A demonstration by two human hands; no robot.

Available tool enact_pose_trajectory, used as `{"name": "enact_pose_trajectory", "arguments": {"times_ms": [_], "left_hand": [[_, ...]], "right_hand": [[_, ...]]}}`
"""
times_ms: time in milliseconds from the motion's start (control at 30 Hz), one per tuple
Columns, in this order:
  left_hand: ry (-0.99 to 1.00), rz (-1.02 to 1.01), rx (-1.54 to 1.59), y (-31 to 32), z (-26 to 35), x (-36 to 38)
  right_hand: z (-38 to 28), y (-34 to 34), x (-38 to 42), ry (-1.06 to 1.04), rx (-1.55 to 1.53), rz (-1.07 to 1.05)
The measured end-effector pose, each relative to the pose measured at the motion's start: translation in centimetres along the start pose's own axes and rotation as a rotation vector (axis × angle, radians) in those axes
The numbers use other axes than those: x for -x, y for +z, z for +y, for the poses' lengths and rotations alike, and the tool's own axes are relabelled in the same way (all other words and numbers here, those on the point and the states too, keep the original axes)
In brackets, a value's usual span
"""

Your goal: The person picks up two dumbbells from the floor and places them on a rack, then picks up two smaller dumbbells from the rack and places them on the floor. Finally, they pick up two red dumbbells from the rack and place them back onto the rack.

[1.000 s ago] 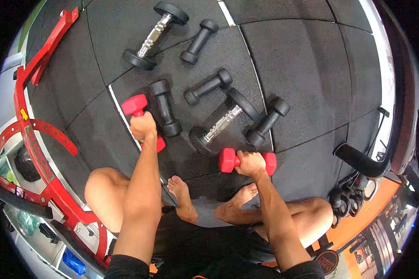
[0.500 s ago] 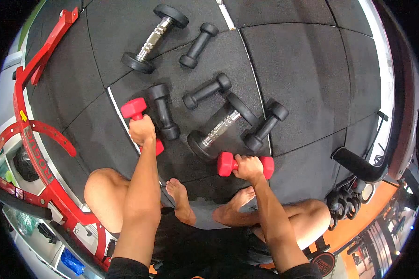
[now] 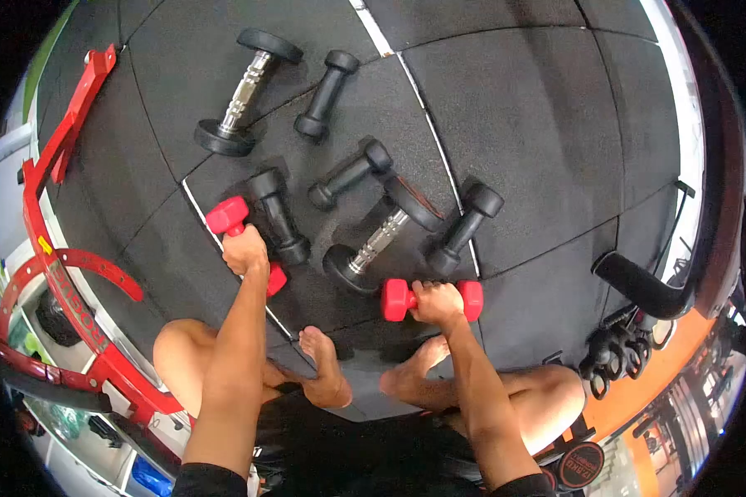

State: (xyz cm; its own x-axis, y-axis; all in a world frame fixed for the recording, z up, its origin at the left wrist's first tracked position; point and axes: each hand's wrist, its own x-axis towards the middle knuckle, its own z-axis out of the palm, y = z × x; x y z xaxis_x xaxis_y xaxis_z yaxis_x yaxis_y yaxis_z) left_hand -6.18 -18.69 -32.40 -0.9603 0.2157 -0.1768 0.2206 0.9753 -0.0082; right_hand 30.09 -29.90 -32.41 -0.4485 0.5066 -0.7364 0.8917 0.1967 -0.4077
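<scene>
My left hand (image 3: 245,250) is wrapped round the handle of a red dumbbell (image 3: 227,215), whose two ends stick out above and below the fist. A second red dumbbell (image 3: 396,300) lies crosswise in the closed fingers of my right hand (image 3: 438,301). Just right of the left fist is a black dumbbell (image 3: 279,217) on the mat. Close beyond the right hand are a chrome-handled dumbbell (image 3: 379,240) and another black dumbbell (image 3: 467,228). A smaller black dumbbell (image 3: 350,173) rests between these, farther out.
Dark rubber floor mats (image 3: 539,149) with white seam lines spread ahead. Farther off lie a chrome-handled dumbbell (image 3: 244,95) and a black one (image 3: 327,95). A red metal frame (image 3: 75,306) stands at the left, a black padded bar (image 3: 638,286) at the right. My bare feet (image 3: 323,369) are below.
The view has shifted slightly, so the far dumbbells and the red frame sit lower and more to the left. Both hands keep their grip on the red dumbbells.
</scene>
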Motion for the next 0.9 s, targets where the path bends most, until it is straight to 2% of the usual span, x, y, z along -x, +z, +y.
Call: {"name": "enact_pose_trajectory", "arguments": {"times_ms": [367, 600, 700, 767, 800, 833, 900], "left_hand": [[-0.023, 0.021, -0.034, 0.8, -0.2, -0.5], [0.032, 0.018, 0.005, 0.7, -0.5, -0.6], [0.156, -0.011, 0.030, 0.9, -1.6, -1.4], [0.057, -0.415, 0.260, 1.6, -3.4, -3.8], [0.310, -0.457, 0.099, 1.4, -4.6, -5.6], [0.413, -0.465, 0.032, 0.2, -4.8, -5.7], [0.667, -0.640, 0.078, -3.7, -4.9, -4.3]], "right_hand": [[0.4, 0.7, 0.2, -0.069, 0.031, 0.120], [-0.2, 0.1, 0.3, -0.015, 0.000, 0.136], [-1.4, -0.9, 0.9, 0.036, 0.125, 0.259], [-3.3, -1.4, 1.7, 0.185, 0.151, 0.305], [-4.7, -2.1, 2.7, 0.264, 0.226, 0.259], [-5.9, -2.5, 3.9, 0.317, 0.134, 0.229], [-7.1, 0.8, 6.7, 0.308, 0.253, 0.498]]}}
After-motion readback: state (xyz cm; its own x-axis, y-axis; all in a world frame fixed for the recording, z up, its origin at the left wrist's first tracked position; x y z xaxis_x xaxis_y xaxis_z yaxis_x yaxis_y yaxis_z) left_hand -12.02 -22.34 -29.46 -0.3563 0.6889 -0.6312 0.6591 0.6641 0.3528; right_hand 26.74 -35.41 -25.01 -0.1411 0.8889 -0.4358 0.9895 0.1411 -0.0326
